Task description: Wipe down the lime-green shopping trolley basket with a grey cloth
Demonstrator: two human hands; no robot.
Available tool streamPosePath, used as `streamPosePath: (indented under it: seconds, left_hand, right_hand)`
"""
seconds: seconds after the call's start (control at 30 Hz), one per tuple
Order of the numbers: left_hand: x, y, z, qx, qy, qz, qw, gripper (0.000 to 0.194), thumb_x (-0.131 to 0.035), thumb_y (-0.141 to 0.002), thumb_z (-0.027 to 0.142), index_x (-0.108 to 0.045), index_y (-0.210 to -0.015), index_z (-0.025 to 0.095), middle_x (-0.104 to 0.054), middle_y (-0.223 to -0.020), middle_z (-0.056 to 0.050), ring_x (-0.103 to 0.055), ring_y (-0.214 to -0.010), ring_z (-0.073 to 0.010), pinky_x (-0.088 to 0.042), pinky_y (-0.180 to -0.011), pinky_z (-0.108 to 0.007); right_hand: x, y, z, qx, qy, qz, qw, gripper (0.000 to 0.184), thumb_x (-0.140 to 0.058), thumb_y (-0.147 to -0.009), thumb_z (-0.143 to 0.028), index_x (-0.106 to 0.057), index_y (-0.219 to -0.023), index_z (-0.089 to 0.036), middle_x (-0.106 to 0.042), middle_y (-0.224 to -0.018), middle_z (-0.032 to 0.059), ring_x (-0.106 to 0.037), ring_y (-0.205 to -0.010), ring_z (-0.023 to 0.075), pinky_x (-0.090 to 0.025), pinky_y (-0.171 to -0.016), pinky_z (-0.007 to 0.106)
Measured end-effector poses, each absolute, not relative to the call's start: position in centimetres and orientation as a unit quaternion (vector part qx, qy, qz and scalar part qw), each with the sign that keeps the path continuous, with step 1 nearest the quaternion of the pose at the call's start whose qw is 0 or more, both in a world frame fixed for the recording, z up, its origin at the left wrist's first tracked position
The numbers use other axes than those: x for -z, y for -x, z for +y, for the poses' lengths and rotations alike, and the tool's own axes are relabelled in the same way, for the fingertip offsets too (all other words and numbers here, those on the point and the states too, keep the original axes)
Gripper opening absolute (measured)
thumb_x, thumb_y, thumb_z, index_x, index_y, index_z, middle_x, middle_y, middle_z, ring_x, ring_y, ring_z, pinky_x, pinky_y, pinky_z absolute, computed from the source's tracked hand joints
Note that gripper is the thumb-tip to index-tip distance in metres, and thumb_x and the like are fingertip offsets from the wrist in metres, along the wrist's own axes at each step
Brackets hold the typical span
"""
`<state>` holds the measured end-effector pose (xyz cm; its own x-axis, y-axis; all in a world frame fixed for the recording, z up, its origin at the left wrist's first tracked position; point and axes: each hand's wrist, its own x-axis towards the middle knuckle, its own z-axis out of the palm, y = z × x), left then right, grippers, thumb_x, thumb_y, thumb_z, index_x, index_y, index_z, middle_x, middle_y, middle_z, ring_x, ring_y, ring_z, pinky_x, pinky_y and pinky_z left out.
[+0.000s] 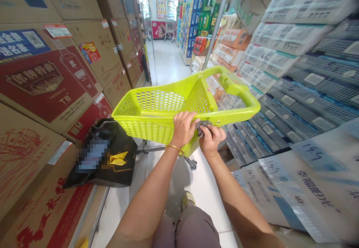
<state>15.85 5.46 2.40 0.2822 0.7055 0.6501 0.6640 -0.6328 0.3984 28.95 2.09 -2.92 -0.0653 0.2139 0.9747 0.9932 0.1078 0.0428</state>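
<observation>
A lime-green plastic shopping cart [154, 124] with a perforated basket stands in front of me, its looped handle pointing right. My left hand [183, 128] grips the near rim of the basket, fingers over the top edge; a gold bangle [174, 149] circles that wrist. Just right of it, my right hand [211, 140] is closed on a crumpled grey cloth [202, 127], pressed against the cart's side near the handle joint. Part of the cloth is covered by my fingers. One cart wheel [192, 163] shows below the basket.
Stacked cartons [42, 79] line the left side, with a black bag [120, 169] on the floor against them. Packs of tissue paper [291, 38] and dark-patterned packs [280, 117] are piled on the right. A metal post [215, 31] rises behind the cart; a tiled aisle [168, 59] runs ahead.
</observation>
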Motion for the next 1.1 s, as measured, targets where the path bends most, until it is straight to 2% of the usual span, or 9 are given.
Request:
streamPosePath:
  seconds: [0.17, 0.33, 0.47, 0.63, 0.8, 1.1]
  left_hand:
    - [-2.5, -16.1, 5.4, -0.444, -0.789, 0.424, 0.017, 0.042, -0.029, -0.095, 0.047, -0.059, -0.106, 0.02, -0.063, -0.093, -0.005, -0.052, -0.09, -0.0202, -0.034, -0.085, -0.034]
    - [-2.5, -16.1, 5.3, -0.444, -0.789, 0.425, 0.011, 0.041, -0.03, -0.095, 0.046, -0.06, -0.105, 0.02, -0.063, -0.093, -0.005, -0.053, -0.089, -0.0206, -0.034, -0.083, -0.034]
    - [-2.4, -16.1, 5.3, -0.44, -0.789, 0.429, 0.008, 0.04, -0.03, -0.095, 0.045, -0.06, -0.105, 0.02, -0.063, -0.092, -0.006, -0.053, -0.089, -0.0212, -0.034, -0.082, -0.034]
    - [-2.4, -16.1, 5.4, -0.442, -0.786, 0.432, 0.007, 0.04, -0.031, -0.095, 0.044, -0.06, -0.105, 0.02, -0.063, -0.092, -0.006, -0.053, -0.089, -0.0215, -0.034, -0.082, -0.034]
    - [-2.5, -16.4, 5.3, -0.463, -0.769, 0.44, 0.01, 0.042, -0.032, -0.094, 0.048, -0.062, -0.099, 0.019, -0.065, -0.089, -0.006, -0.054, -0.087, -0.0205, -0.034, -0.082, -0.033]
    - [-2.9, -16.4, 4.8, -0.471, -0.756, 0.453, 0.018, 0.042, -0.038, -0.091, 0.052, -0.064, -0.093, 0.02, -0.066, -0.085, -0.005, -0.055, -0.084, -0.0203, -0.035, -0.081, -0.033]
  right_hand:
    - [5.8, -28.8, 1.0, 0.405, 0.485, -0.645, 0.43, 0.022, -0.056, -0.082, -0.012, -0.069, -0.083, -0.03, -0.058, -0.089, 0.002, -0.046, -0.088, 0.0143, -0.036, -0.08, 0.029]
    - [2.3, -29.1, 1.8, 0.425, 0.49, -0.597, 0.472, 0.017, -0.056, -0.083, -0.018, -0.068, -0.086, -0.03, -0.057, -0.094, 0.0029, -0.047, -0.093, 0.015, -0.037, -0.083, 0.029]
    - [-0.6, -28.9, 2.6, 0.428, 0.502, -0.561, 0.5, 0.014, -0.057, -0.084, -0.023, -0.067, -0.092, -0.028, -0.056, -0.099, 0.0053, -0.045, -0.1, 0.0181, -0.036, -0.088, 0.034]
    - [0.7, -28.0, 2.3, 0.4, 0.528, -0.561, 0.496, 0.016, -0.055, -0.085, -0.022, -0.068, -0.09, -0.029, -0.056, -0.096, 0.0057, -0.044, -0.098, 0.0186, -0.038, -0.087, 0.035]
    - [2.6, -28.0, 1.3, 0.385, 0.513, -0.598, 0.481, 0.021, -0.052, -0.085, -0.015, -0.068, -0.087, -0.028, -0.057, -0.093, 0.0046, -0.046, -0.092, 0.0164, -0.039, -0.082, 0.03]
    - [-0.3, -28.7, 0.3, 0.416, 0.511, -0.603, 0.45, 0.019, -0.056, -0.084, -0.022, -0.067, -0.096, -0.032, -0.062, -0.098, 0.0038, -0.047, -0.098, 0.0178, -0.038, -0.084, 0.032]
